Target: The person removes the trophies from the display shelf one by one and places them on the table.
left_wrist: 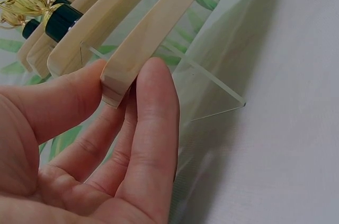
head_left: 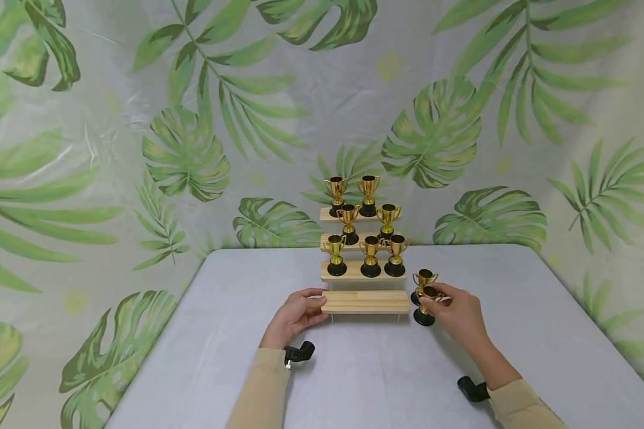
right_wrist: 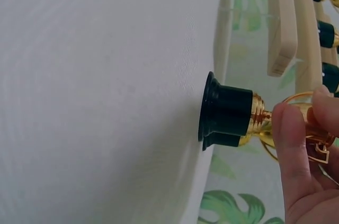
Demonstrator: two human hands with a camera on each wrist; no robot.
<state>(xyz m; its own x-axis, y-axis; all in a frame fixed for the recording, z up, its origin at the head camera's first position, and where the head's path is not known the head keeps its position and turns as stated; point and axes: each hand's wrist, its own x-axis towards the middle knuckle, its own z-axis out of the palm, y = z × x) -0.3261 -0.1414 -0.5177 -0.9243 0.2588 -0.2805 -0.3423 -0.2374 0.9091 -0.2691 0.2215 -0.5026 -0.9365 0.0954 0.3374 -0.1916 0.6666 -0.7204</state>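
My left hand (head_left: pixel 294 314) grips the left end of the lowest wooden board (head_left: pixel 366 302) of a tiered display stand. In the left wrist view, thumb and fingers pinch that board (left_wrist: pixel 145 44) at its tip, above a clear leg (left_wrist: pixel 212 78). Right of the stand, my right hand (head_left: pixel 461 313) pinches a small gold trophy cup (head_left: pixel 425 316) with a black base by its cup and handle. Its base (right_wrist: pixel 228 108) is close over the white tabletop in the right wrist view. Just behind it stands a second trophy cup (head_left: pixel 425 276), partly hidden.
Several like trophies stand on the stand's upper boards, such as one on the third board (head_left: pixel 336 262), one above (head_left: pixel 348 223) and one on top (head_left: pixel 369 193). A white-covered table (head_left: pixel 236 286) carries everything. Behind hangs a leaf-print curtain (head_left: pixel 311 89).
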